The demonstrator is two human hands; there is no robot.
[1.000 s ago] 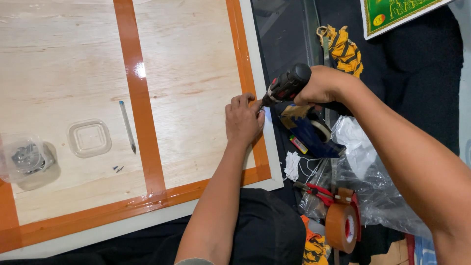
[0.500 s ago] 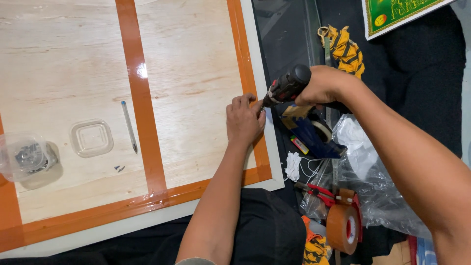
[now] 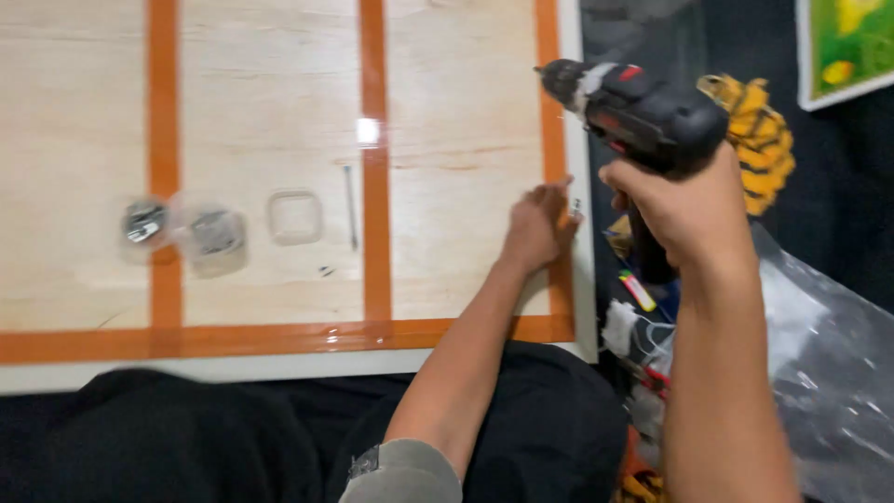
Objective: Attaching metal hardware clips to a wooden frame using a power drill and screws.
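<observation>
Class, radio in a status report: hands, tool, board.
Right hand gripping black drill, lifted off board. Left hand pinching small screw at wooden board edge. Loose long screw lying mid-board.

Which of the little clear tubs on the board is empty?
The square clear tub, the one closest to the long nail, looks empty. The two tubs to its left, and, hold dark metal bits.

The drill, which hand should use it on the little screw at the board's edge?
Probably the right hand: it already grips the drill above the board, just beside that edge. The left hand rests there pinching the small screw, so it seems busy steadying it.
</observation>
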